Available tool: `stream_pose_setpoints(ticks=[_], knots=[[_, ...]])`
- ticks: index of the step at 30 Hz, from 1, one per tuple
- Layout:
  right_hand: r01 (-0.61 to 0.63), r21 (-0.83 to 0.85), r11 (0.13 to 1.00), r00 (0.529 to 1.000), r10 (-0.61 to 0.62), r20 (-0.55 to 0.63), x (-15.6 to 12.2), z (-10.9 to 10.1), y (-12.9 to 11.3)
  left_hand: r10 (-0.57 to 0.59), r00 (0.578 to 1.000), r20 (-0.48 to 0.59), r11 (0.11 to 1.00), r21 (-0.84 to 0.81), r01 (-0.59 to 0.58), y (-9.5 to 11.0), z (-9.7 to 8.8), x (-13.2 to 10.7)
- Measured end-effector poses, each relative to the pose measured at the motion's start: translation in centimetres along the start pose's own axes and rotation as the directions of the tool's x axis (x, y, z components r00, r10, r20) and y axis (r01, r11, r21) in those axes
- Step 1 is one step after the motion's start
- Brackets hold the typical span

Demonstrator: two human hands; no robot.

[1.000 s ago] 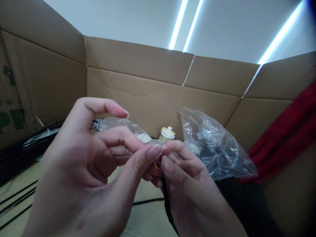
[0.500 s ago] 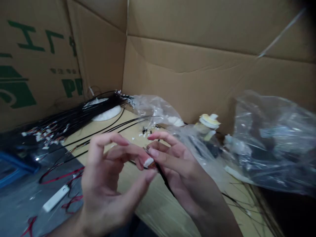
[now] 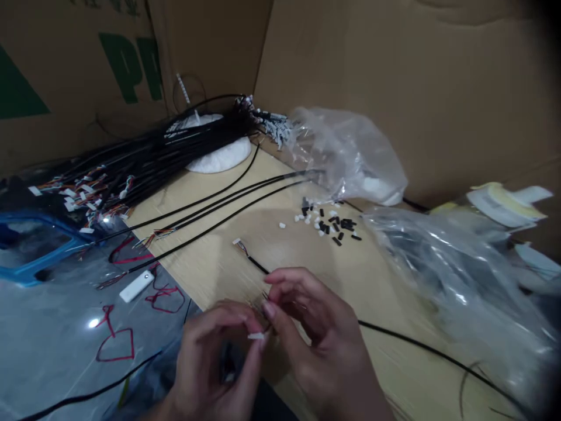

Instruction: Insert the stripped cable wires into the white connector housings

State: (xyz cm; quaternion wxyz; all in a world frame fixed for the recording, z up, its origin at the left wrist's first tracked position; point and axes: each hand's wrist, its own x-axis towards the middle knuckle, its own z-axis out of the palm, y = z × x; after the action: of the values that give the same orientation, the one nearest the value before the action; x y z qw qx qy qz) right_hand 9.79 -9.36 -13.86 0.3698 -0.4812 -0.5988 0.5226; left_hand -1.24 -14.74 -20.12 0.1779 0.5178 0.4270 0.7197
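Observation:
Between thumb and forefinger, my left hand (image 3: 219, 356) pinches a small white connector (image 3: 255, 336). My right hand (image 3: 315, 333) is close beside it, its thumb and fingers closed on thin wires (image 3: 265, 296) whose ends stick out at the fingertips. Just beyond the right fingers lies a black cable (image 3: 258, 264) on the board, with a white plug (image 3: 237, 241) on its short coloured wires. Whether this cable runs through the right hand is hidden. Another stretch of black cable (image 3: 421, 345) emerges to the right of that hand.
Several black and white small parts (image 3: 337, 225) lie scattered on the tan board (image 3: 236, 280). A large bundle of black cables (image 3: 184, 146) is at the back left. Clear plastic bags (image 3: 350, 155), a blue tool frame (image 3: 44, 257) and a white block (image 3: 137, 286) are around. Cardboard walls (image 3: 372, 88) enclose the back.
The view has tilted down and turned, so both hands appear lower. The white connector remains in my left fingers. The plugged cable end and scattered small parts now show beyond my hands.

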Motion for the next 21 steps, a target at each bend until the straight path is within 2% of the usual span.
stream_pose_setpoints(ticks=[7, 9, 14, 21], knots=[[-0.104, -0.027, 0.994, 0.994, 0.104, 0.017, 0.9, -0.1, 0.3, 0.0, 0.993, 0.116, 0.998, 0.058, -0.007, -1.1, -0.5, 1.0], [-0.089, -0.029, 0.996, 0.996, 0.089, 0.011, 1.1, -0.1, 0.5, -0.023, 0.992, 0.127, 0.998, 0.068, 0.014, -1.2, -0.6, 1.0], [-0.051, -0.082, 0.995, 0.998, 0.052, 0.021, 1.2, -0.1, 0.9, -0.075, 0.989, 0.131, 0.996, 0.065, 0.067, -1.3, -0.9, 0.7], [-0.097, -0.08, 0.992, 0.994, 0.101, 0.042, 1.3, -0.5, 1.1, -0.21, 0.975, 0.07, 0.977, 0.051, 0.207, -1.3, -0.6, 0.3]])
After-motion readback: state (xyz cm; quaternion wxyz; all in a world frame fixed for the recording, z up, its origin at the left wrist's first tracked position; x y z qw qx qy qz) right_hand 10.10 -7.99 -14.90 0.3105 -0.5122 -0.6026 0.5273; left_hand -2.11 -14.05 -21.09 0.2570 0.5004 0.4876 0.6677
